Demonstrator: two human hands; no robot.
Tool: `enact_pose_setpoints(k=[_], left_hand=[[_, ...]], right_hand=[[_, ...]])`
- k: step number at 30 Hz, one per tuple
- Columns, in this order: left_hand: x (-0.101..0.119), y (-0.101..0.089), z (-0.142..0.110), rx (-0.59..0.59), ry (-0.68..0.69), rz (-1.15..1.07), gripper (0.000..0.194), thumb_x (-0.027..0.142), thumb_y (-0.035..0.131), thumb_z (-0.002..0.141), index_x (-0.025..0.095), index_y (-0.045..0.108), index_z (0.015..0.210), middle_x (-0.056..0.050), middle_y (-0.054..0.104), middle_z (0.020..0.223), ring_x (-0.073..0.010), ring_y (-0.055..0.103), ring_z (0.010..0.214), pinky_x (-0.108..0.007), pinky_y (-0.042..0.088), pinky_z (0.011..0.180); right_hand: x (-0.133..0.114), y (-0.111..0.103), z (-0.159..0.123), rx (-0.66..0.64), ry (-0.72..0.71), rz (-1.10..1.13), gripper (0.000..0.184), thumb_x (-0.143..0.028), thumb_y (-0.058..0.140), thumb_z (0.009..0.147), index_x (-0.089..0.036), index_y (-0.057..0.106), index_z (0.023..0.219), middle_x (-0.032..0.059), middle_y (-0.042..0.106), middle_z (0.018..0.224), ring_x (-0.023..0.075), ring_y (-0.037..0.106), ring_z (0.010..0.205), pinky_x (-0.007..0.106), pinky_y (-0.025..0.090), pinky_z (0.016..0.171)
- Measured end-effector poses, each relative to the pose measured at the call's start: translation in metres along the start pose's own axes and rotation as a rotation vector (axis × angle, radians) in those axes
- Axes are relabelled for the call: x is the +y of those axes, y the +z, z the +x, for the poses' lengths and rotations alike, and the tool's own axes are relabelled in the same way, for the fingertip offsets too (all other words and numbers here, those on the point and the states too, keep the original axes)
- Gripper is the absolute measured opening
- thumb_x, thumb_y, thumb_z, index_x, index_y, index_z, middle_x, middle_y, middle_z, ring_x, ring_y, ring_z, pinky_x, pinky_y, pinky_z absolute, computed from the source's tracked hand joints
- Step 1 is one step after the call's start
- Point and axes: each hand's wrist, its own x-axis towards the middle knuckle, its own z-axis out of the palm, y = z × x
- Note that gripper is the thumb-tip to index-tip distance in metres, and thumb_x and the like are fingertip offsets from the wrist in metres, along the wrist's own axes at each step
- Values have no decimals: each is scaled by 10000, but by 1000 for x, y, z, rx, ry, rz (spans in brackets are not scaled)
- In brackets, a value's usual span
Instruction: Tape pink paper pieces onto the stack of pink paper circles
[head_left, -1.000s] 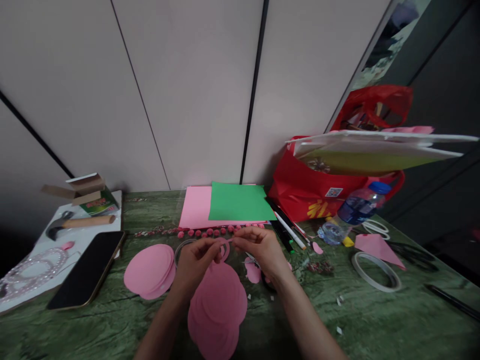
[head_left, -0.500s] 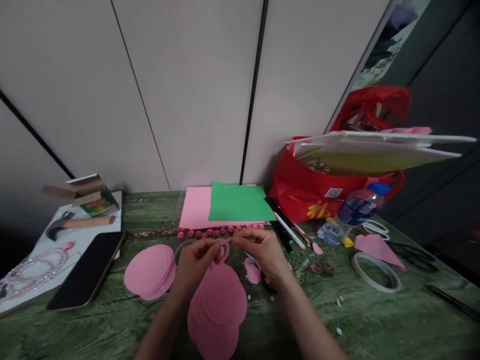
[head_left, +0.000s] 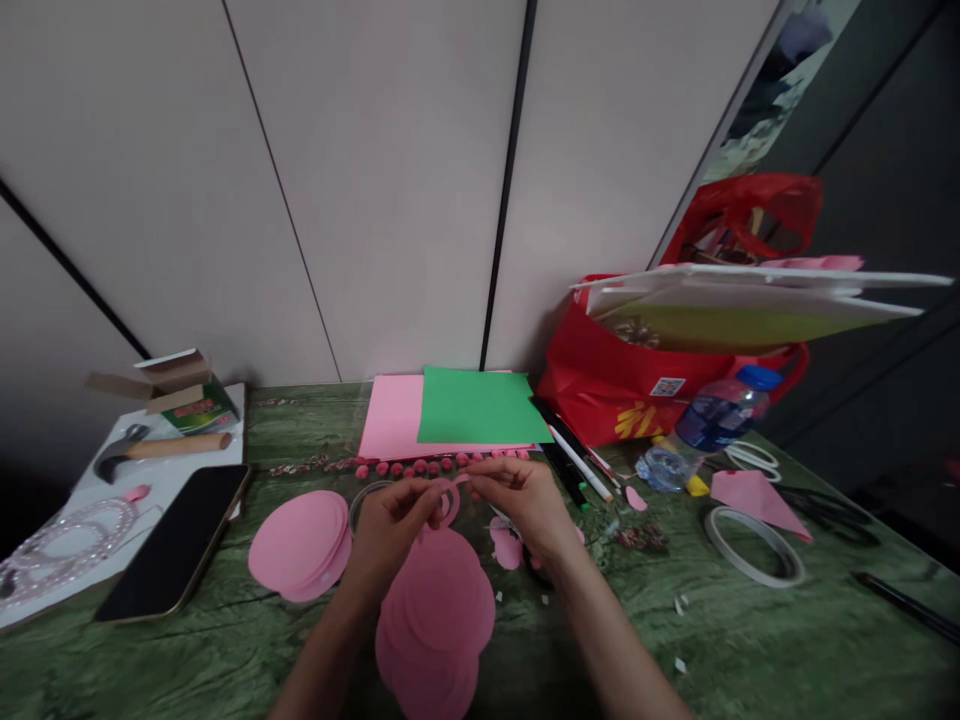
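Observation:
Between my two hands is a thin pink paper strip [head_left: 452, 503] curved into a ring shape. My left hand [head_left: 391, 522] pinches its left side with thumb and forefinger. The strip's other end is pinched in the fingertips of my right hand [head_left: 523, 505]. Just below lies an overlapping pile of pink paper circles [head_left: 435, 620]. Left of my left hand is a second stack of pink circles [head_left: 298, 542], beside a partly hidden clear ring [head_left: 360, 505]. Pink paper scraps [head_left: 506, 545] lie beside my right wrist.
Behind the hands are a green sheet [head_left: 480, 405], pink sheets [head_left: 394, 410] and a row of pink pompoms [head_left: 420, 467]. Pens [head_left: 581, 465], a bottle [head_left: 709, 425], a tape roll [head_left: 754, 547] and a red bag [head_left: 600, 370] stand right. A phone [head_left: 176, 545] and a hammer [head_left: 161, 447] lie left.
Hardly anything differs: both hands keep their pinch on the pink strip, and the right hand has shifted very slightly. The view has moved a touch.

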Motion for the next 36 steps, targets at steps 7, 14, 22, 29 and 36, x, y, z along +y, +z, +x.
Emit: enact_pose_setpoints(k=[7, 14, 22, 29, 36], left_hand=[[0, 0, 0, -8, -10, -10, 193, 312, 591, 722, 153, 637, 624, 12, 571, 510, -105, 498, 495, -192, 365, 453], [3, 1, -1, -1, -13, -20, 192, 297, 591, 724, 147, 627, 610, 15, 568, 508, -94, 484, 483, -186, 354, 449], [-3, 0, 0, -38, -1, 23, 207, 313, 569, 753, 143, 627, 652, 16, 564, 525, -95, 489, 508, -187, 360, 469], [-7, -2, 0, -47, -9, 34, 218, 327, 561, 762, 143, 635, 671, 15, 561, 528, -94, 483, 494, -187, 361, 457], [-6, -2, 1, -34, -2, 33, 229, 341, 569, 751, 137, 639, 672, 9, 559, 521, -101, 490, 494, -192, 364, 451]], right_hand=[[-2, 0, -1, -27, 16, 30, 185, -233, 767, 527, -163, 689, 679, 21, 700, 642, 119, 613, 555, 232, 493, 563], [-1, 0, 0, -47, 35, 28, 193, -228, 785, 497, -153, 666, 629, -2, 670, 575, 103, 589, 522, 212, 482, 535], [-4, 3, -2, -55, 21, -27, 181, -247, 786, 497, -149, 669, 594, 3, 658, 544, 102, 564, 477, 218, 459, 506], [-1, 2, -2, -40, 23, -52, 180, -265, 787, 505, -159, 702, 623, 17, 679, 556, 138, 607, 510, 249, 486, 538], [-1, 1, -1, -51, 28, -39, 233, -305, 785, 515, -166, 714, 688, 48, 717, 670, 178, 661, 621, 301, 529, 648]])
